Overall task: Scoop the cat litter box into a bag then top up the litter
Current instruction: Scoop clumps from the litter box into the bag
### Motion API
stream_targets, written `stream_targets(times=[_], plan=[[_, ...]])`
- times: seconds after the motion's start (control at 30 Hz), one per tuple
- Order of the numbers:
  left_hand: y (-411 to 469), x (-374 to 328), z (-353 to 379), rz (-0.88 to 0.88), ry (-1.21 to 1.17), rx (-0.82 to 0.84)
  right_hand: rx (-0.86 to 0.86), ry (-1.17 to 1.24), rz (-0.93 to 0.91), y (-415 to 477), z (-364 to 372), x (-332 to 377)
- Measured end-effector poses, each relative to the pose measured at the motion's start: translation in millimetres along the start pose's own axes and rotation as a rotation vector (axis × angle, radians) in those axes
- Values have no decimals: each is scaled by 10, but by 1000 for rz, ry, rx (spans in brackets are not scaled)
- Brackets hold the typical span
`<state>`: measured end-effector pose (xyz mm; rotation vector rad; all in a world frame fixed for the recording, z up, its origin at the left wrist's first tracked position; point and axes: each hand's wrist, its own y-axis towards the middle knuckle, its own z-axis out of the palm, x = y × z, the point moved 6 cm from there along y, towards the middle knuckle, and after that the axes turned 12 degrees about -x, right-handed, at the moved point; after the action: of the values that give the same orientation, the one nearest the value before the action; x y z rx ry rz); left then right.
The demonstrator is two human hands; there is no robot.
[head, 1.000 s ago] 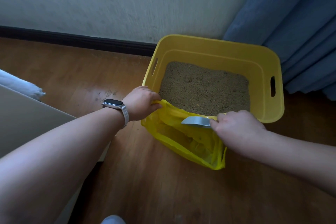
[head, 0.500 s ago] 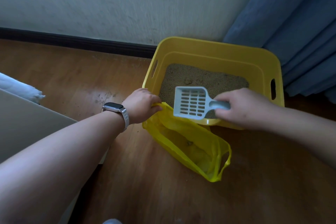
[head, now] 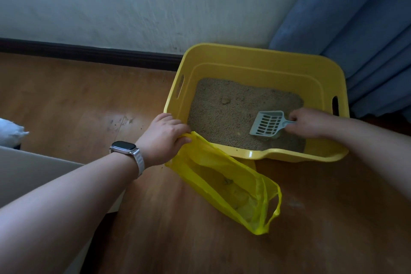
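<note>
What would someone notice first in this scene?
The bright yellow litter box by the wall grabs the eye first, with sandy litter inside. In it, the right hand holds a grey slotted scoop at the litter; the left hand grips a yellow plastic bag lying open on the wooden floor in front of the box.
</note>
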<state>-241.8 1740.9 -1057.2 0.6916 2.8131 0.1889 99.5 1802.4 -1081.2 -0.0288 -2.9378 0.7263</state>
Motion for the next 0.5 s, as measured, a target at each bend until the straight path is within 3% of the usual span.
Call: stream_targets(times=[0.5], plan=[[-34, 35, 119, -12, 2, -27, 79, 84, -79, 678, 403, 481]])
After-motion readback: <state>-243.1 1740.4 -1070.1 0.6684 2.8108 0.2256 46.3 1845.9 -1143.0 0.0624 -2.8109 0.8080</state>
